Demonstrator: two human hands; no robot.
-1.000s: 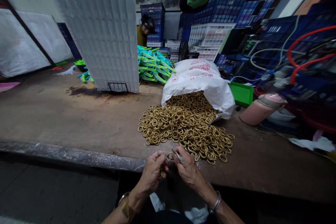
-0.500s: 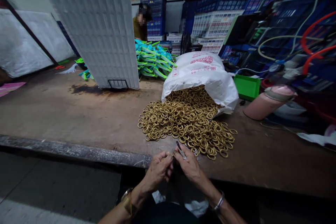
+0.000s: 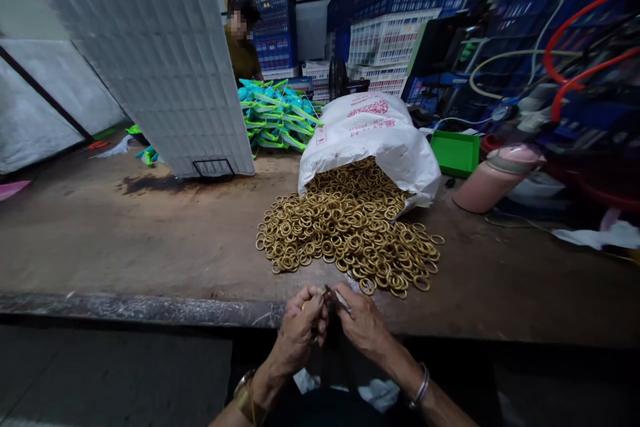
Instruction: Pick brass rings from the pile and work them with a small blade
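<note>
My left hand [image 3: 301, 320] is closed near the table's front edge, and a bit of a gold-coloured ring [image 3: 324, 292] shows at its fingertips. Close beside it, my right hand [image 3: 364, 317] grips a small slim knife-like tool [image 3: 343, 302], silver with a dark end. The dark end points toward the ring; whether it touches is too small to tell. Just beyond both hands lies a heap of gold-coloured rings [image 3: 345, 230], spilling from the mouth of a white sack [image 3: 363, 137] with red print.
A tall pale ribbed panel [image 3: 150, 73] stands on the table [image 3: 200, 240] at left. Behind it are turquoise and green plastic pieces [image 3: 280, 113] and a person [image 3: 243, 40]. To the right are a green tray [image 3: 454, 152], a pink bottle [image 3: 497, 177] and red hoses [image 3: 560, 73]. Crates [image 3: 395, 37] stack up behind.
The tool in my right hand has turned from pointing up to pointing at the left hand's fingertips. The whole view has shifted slightly, with the table scene sliding left.
</note>
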